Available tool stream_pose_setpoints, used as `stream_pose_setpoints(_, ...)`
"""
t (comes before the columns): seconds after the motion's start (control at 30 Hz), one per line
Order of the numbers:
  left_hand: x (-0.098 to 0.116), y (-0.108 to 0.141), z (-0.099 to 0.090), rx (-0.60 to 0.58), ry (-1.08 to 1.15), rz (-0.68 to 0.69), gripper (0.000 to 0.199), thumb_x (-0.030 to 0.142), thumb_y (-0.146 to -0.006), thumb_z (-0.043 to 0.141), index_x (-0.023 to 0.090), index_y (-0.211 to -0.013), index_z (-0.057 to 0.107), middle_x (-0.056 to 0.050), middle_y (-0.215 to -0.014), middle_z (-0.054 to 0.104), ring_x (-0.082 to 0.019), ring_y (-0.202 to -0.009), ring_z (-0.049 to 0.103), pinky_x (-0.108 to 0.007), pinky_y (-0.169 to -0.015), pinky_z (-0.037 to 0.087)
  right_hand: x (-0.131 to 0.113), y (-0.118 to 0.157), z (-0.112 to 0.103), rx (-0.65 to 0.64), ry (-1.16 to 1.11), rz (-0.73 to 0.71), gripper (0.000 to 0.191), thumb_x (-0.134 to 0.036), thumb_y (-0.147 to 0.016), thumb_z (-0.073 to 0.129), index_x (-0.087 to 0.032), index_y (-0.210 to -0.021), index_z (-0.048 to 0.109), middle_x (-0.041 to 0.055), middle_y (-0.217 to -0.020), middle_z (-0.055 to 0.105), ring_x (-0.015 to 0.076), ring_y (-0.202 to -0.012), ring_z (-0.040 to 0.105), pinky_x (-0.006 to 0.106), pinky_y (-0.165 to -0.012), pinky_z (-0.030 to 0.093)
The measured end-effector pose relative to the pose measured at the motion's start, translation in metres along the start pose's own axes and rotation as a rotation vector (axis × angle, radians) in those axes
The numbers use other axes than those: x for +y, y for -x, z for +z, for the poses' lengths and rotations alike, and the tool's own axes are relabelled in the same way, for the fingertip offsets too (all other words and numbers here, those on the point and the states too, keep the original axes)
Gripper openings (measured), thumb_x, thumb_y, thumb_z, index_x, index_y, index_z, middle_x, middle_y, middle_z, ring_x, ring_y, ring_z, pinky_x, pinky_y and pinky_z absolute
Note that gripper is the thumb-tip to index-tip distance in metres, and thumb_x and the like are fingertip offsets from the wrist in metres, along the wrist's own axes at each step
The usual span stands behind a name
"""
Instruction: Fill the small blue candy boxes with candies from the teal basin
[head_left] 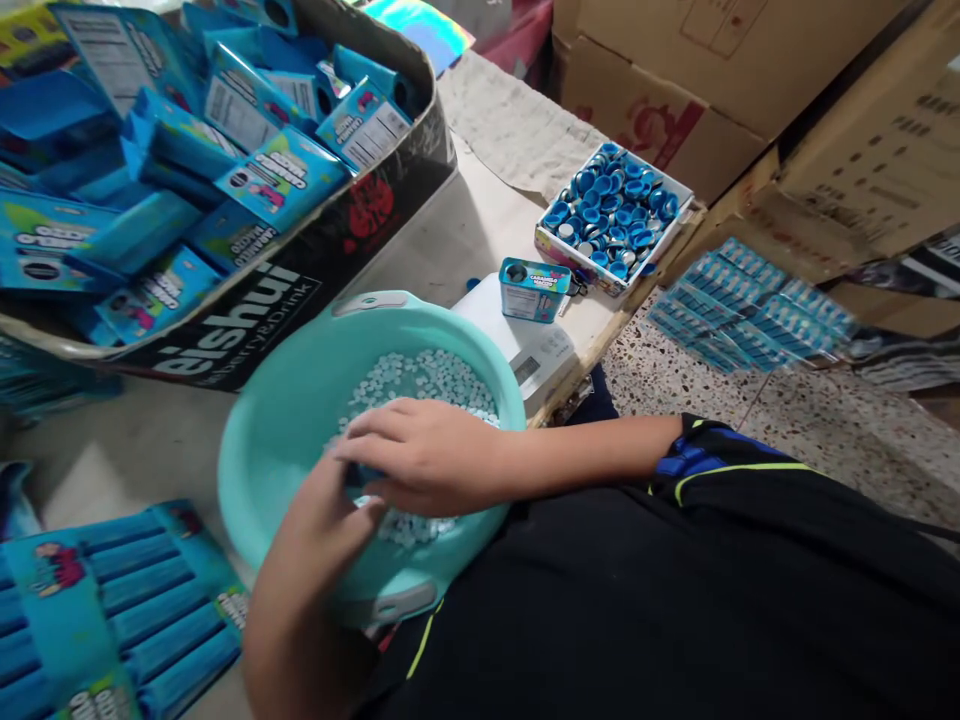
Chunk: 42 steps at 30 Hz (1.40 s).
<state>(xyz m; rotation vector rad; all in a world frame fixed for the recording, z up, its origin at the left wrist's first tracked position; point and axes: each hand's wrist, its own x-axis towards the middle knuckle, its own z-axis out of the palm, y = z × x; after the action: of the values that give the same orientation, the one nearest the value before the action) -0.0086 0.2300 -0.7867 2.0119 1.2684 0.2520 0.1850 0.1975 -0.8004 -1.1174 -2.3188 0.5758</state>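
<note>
A turquoise tub [262,430] holds many small pale blue tablets [442,378]. Over the tub my left hand [322,525] and my right hand [427,455] meet, fingers curled round a small dark blue thing [358,480] that they mostly hide. The right hand covers its top and the left hand is at its side. Beyond the tub, a blue printed container [534,290] stands upright on a white scale [491,325]. Blue caps [611,205] fill a shallow white box [581,262] farther back.
At upper left a large black box [330,260] is heaped with blue printed packages [285,175]. Bundled blue packs [150,600] lie at lower left. Wrapped packs [750,305] are over the speckled floor at right, near cardboard cartons [877,170].
</note>
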Motion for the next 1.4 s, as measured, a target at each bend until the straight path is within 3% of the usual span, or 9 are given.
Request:
stream_pose_setpoints(0.1, 0.016, 0.005, 0.004, -0.167, -0.007, 0.001, 0.034, 0.026, -0.077, 0.064, 0.037, -0.108, 0.072, 0.005, -0.089, 0.073, -0.031, -0.095, 0.071, -0.05, -0.098, 0.061, 0.002, 0.002, -0.003, -0.066, 0.032, -0.085, 0.033, -0.024, -0.11, 0.039, -0.016, -0.131, 0.063, 0.0126, -0.135, 0.065, 0.0241, -0.111, 0.058, 0.039, -0.094, 0.048)
stream_pose_setpoints(0.2, 0.022, 0.012, 0.001, -0.179, 0.036, -0.068, 0.034, 0.032, -0.079, 0.066, 0.036, -0.113, 0.071, 0.003, -0.09, 0.073, -0.034, -0.102, 0.071, -0.053, -0.102, 0.059, 0.001, 0.006, -0.008, -0.089, 0.036, -0.11, 0.031, -0.025, -0.106, 0.047, -0.015, -0.13, 0.064, 0.012, -0.134, 0.065, 0.0264, -0.111, 0.057, 0.04, -0.083, 0.045)
stream_pose_setpoints(0.4, 0.027, 0.03, 0.003, -0.253, 0.159, 0.014, 0.042, 0.025, -0.073, 0.065, 0.026, -0.115, 0.07, -0.003, -0.096, 0.073, -0.032, -0.108, 0.071, -0.051, -0.112, 0.053, -0.002, 0.017, -0.009, 0.063, -0.185, -0.115, 0.028, -0.034, -0.096, 0.055, -0.017, -0.115, 0.067, 0.013, -0.125, 0.07, 0.0252, -0.108, 0.062, 0.041, -0.092, 0.04)
stream_pose_setpoints(0.57, 0.035, 0.034, 0.005, -0.35, 0.301, 0.047, 0.026, 0.028, -0.072, 0.068, 0.023, -0.098, 0.067, -0.002, -0.095, 0.071, -0.024, -0.09, 0.069, -0.033, -0.083, 0.061, -0.004, 0.018, 0.0, 0.102, -0.343, -0.105, 0.024, -0.036, -0.089, 0.058, -0.018, -0.102, 0.068, 0.0087, -0.103, 0.075, 0.0225, -0.092, 0.064, 0.042, -0.096, 0.038)
stream_pose_setpoints(0.8, 0.025, 0.037, 0.01, -0.384, 0.302, 0.014, 0.015, 0.032, -0.076, 0.066, 0.023, -0.084, 0.058, 0.002, -0.076, 0.059, -0.017, -0.068, 0.056, -0.029, -0.06, 0.049, -0.014, 0.017, -0.001, 0.035, -0.334, -0.002, 0.019, -0.026, -0.085, 0.053, -0.02, -0.09, 0.071, 0.007, -0.096, 0.077, 0.0206, -0.086, 0.065, 0.038, -0.09, 0.04)
stream_pose_setpoints(1.03, 0.02, 0.034, 0.008, -0.393, 0.3, 0.013, 0.024, 0.038, -0.079, 0.073, 0.022, -0.093, 0.065, -0.003, -0.093, 0.07, -0.023, -0.082, 0.065, -0.035, -0.072, 0.055, -0.01, 0.019, 0.001, 0.083, -0.32, 0.034, 0.027, -0.018, -0.086, 0.049, -0.019, -0.093, 0.075, 0.007, -0.097, 0.079, 0.0201, -0.086, 0.069, 0.036, -0.086, 0.043)
stream_pose_setpoints(1.17, 0.021, 0.033, 0.004, -0.398, 0.386, 0.075, 0.019, 0.034, -0.078, 0.073, 0.023, -0.09, 0.063, -0.003, -0.097, 0.071, -0.025, -0.093, 0.069, -0.037, -0.085, 0.059, -0.009, 0.02, 0.003, 0.115, -0.308, -0.033, 0.033, -0.021, -0.089, 0.05, -0.018, -0.111, 0.075, 0.0084, -0.103, 0.079, 0.0218, -0.092, 0.07, 0.038, -0.089, 0.045)
stream_pose_setpoints(1.27, 0.021, 0.034, 0.002, -0.398, 0.399, 0.113, 0.012, 0.026, -0.081, 0.069, 0.023, -0.081, 0.058, -0.001, -0.087, 0.069, -0.021, -0.086, 0.068, -0.033, -0.08, 0.058, -0.009, 0.019, 0.003, 0.145, -0.309, -0.103, 0.032, -0.023, -0.097, 0.051, -0.018, -0.121, 0.07, 0.0082, -0.105, 0.079, 0.0206, -0.093, 0.07, 0.037, -0.088, 0.045)
stream_pose_setpoints(1.4, 0.016, 0.033, 0.001, -0.465, 0.412, 0.179, 0.012, 0.029, -0.082, 0.071, 0.021, -0.082, 0.063, -0.001, -0.084, 0.069, -0.021, -0.086, 0.067, -0.033, -0.084, 0.06, -0.007, 0.018, 0.004, 0.19, -0.296, -0.242, 0.021, -0.02, -0.102, 0.051, -0.019, -0.115, 0.067, 0.0072, -0.104, 0.077, 0.0183, -0.089, 0.068, 0.034, -0.08, 0.044)
